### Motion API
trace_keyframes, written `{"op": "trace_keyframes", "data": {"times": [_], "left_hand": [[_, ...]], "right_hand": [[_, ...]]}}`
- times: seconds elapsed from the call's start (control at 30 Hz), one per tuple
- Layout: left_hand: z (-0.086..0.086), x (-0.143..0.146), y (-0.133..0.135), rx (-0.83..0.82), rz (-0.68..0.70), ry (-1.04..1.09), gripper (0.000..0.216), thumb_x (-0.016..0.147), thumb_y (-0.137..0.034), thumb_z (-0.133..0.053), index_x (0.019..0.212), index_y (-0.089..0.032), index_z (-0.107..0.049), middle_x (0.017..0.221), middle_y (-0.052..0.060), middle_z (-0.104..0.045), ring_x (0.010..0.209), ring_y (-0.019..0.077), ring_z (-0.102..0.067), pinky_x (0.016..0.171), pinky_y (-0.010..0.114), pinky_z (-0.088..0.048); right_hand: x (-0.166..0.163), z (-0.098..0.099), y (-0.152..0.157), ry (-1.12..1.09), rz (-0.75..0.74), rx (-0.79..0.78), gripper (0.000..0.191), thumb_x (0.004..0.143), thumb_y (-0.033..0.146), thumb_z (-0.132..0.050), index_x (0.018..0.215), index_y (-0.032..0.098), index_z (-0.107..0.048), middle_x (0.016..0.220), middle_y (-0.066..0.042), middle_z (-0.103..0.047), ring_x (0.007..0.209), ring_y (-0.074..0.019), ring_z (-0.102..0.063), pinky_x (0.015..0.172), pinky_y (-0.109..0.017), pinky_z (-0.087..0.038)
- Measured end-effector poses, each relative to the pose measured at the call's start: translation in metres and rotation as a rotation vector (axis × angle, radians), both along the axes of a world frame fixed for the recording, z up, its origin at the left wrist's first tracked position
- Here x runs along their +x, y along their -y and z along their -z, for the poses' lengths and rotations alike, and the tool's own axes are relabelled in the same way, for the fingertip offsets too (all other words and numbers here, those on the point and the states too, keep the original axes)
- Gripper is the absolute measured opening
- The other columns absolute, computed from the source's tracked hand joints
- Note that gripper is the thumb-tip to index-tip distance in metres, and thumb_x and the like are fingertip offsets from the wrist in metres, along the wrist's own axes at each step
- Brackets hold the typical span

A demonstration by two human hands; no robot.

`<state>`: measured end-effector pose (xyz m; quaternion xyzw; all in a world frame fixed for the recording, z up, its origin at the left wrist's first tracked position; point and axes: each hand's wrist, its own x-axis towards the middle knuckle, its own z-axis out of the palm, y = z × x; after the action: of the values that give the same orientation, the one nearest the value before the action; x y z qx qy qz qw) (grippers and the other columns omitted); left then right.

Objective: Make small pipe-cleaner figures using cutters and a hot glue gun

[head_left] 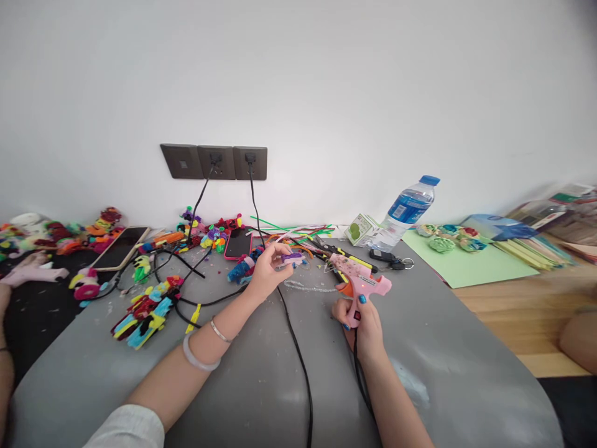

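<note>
My left hand point(270, 270) pinches a small purple fuzzy piece point(291, 258), which looks like pipe cleaner, above the grey table point(252, 386). My right hand point(364, 323) is wrapped round the handle of a pink hot glue gun point(361, 283), its orange nozzle part point(345, 289) turned to the left, toward the purple piece but apart from it. A black cord point(358, 367) runs down from the glue gun's handle. Behind the hands lie loose pipe cleaners point(298, 233) and yellow-and-black handled pliers point(342, 252). A silvery strand point(310, 287) rests between the hands.
Bundled colourful pipe cleaners point(147, 314) and black cables point(289, 323) lie at left. Phones point(122, 247) are near the wall. A water bottle point(405, 211), small box point(362, 229) and keys point(392, 258) stand or lie at right, beside green paper point(466, 267). Another person's hand point(28, 270) shows far left.
</note>
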<state>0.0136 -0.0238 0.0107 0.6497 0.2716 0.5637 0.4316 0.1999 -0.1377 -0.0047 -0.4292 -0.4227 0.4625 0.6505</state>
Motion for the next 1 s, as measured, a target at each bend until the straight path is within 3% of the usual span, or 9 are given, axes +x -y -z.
{"op": "trace_keyframes", "data": {"times": [0.57, 0.77, 0.9, 1.0], "left_hand": [[-0.005, 0.000, 0.002, -0.001, 0.027, -0.015, 0.019, 0.072, -0.017, -0.066, 0.085, -0.020, -0.052, 0.092, 0.002, -0.058, 0.088, 0.0139, -0.060, 0.082, 0.029, -0.052], [0.000, 0.001, 0.000, -0.024, 0.032, 0.009, 0.020, 0.072, -0.018, -0.068, 0.086, -0.020, -0.053, 0.092, 0.003, -0.059, 0.090, 0.0141, -0.061, 0.085, 0.029, -0.052], [0.001, 0.000, 0.000, -0.041, 0.034, 0.024, 0.022, 0.071, -0.018, -0.069, 0.087, -0.019, -0.053, 0.094, 0.003, -0.060, 0.092, 0.0139, -0.062, 0.087, 0.028, -0.052], [0.000, 0.000, 0.001, -0.053, 0.041, 0.035, 0.022, 0.070, -0.017, -0.069, 0.086, -0.019, -0.054, 0.094, 0.003, -0.059, 0.092, 0.0138, -0.062, 0.088, 0.029, -0.052]], "right_hand": [[0.002, 0.002, -0.001, -0.085, -0.014, 0.017, 0.042, 0.093, 0.057, -0.045, 0.101, 0.018, -0.057, 0.042, 0.008, -0.039, 0.042, -0.0118, -0.026, 0.051, -0.029, -0.020], [0.002, -0.007, -0.001, -0.097, 0.056, 0.033, 0.059, 0.091, 0.071, -0.030, 0.098, 0.019, -0.059, 0.041, 0.006, -0.036, 0.040, -0.0140, -0.026, 0.049, -0.031, -0.023], [0.008, -0.014, 0.004, -0.185, 0.137, 0.064, 0.054, 0.090, 0.070, -0.039, 0.097, 0.021, -0.059, 0.040, 0.006, -0.039, 0.039, -0.0122, -0.025, 0.046, -0.029, -0.024], [0.026, -0.020, 0.011, -0.258, 0.230, 0.091, 0.049, 0.085, 0.070, -0.050, 0.084, 0.022, -0.057, 0.042, 0.008, -0.039, 0.039, -0.0100, -0.025, 0.044, -0.025, -0.025]]}}
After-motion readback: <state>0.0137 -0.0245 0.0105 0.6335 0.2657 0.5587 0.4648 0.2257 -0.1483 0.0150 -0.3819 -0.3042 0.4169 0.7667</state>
